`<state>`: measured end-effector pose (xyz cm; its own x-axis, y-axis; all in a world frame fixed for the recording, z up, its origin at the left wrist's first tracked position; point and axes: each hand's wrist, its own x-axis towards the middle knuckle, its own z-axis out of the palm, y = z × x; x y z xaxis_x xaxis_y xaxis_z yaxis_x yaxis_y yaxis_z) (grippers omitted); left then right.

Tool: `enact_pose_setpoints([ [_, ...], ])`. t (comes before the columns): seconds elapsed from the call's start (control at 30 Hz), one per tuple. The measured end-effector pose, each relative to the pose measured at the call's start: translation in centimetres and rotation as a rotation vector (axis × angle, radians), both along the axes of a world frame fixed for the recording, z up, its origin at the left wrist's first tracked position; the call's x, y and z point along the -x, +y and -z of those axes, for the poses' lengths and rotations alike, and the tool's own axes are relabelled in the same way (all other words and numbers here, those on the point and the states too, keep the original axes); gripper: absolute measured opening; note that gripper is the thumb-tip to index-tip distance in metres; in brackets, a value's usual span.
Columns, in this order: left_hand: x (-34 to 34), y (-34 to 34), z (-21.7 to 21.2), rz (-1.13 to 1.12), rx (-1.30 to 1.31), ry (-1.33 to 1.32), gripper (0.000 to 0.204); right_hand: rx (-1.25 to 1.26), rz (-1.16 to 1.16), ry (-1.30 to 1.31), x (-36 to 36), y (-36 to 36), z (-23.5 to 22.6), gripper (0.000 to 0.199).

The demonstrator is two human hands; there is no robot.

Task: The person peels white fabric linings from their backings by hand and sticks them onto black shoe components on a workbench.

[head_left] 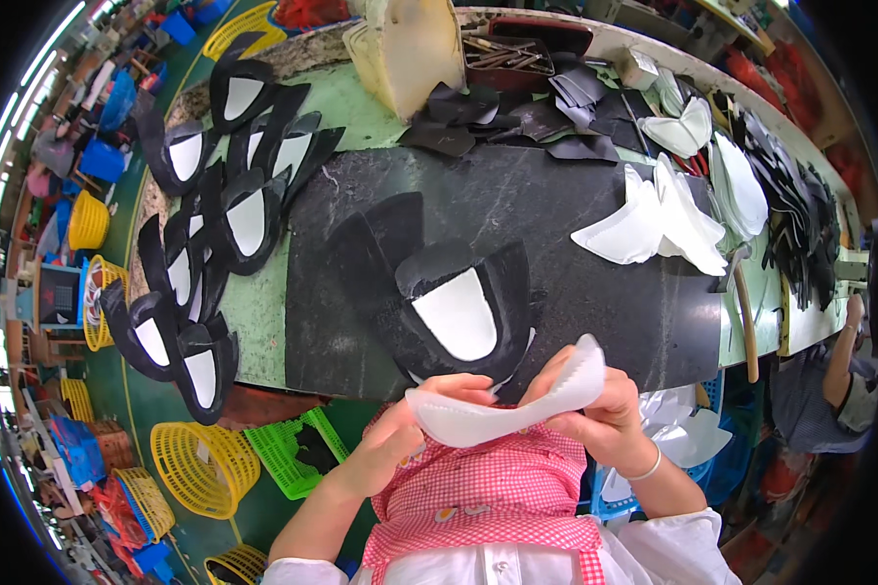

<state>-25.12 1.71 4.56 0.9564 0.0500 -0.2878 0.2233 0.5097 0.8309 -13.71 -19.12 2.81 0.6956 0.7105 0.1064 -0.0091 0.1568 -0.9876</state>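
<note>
A white curved shoe stiffener [493, 422] with a jagged edge is held between both my hands, just past the near edge of the bench. My left hand [392, 429] grips one end. My right hand [610, 414] has its fingers closed around the other end. Right beyond them, a black shoe upper [385, 239] with a white panel [460, 317] lies on the dark work slab [595, 331]; neither hand visibly grips it. More white stiffeners [644, 224] are piled at the slab's far right.
Several black shoe uppers [232, 219] are stacked at left. Black cut pieces [532, 119] and a tool box [507, 60] lie at the back. A hammer [746, 322] rests at right. Below stand yellow [205, 468] and green baskets [285, 458]. Another person [819, 390] is at far right.
</note>
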Motion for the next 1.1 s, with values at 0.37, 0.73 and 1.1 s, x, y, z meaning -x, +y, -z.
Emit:
enact_pose_setpoints([
  [0.37, 0.8, 1.0, 1.1, 0.052, 0.05, 0.007, 0.01, 0.11, -0.001, 0.105, -0.1, -0.4, -0.6, 0.019],
  [0.73, -0.2, 2.0, 0.2, -0.116, -0.18, 0.024, 0.051, 0.039, 0.079, 0.023, -0.7, 0.6, -1.1, 0.022],
  [1.1, -2.4, 4.2, 0.0, -0.248, -0.388, 0.03, 0.016, 0.403, -0.046, 0.201, -5.6, 5.2, -3.3, 0.024],
])
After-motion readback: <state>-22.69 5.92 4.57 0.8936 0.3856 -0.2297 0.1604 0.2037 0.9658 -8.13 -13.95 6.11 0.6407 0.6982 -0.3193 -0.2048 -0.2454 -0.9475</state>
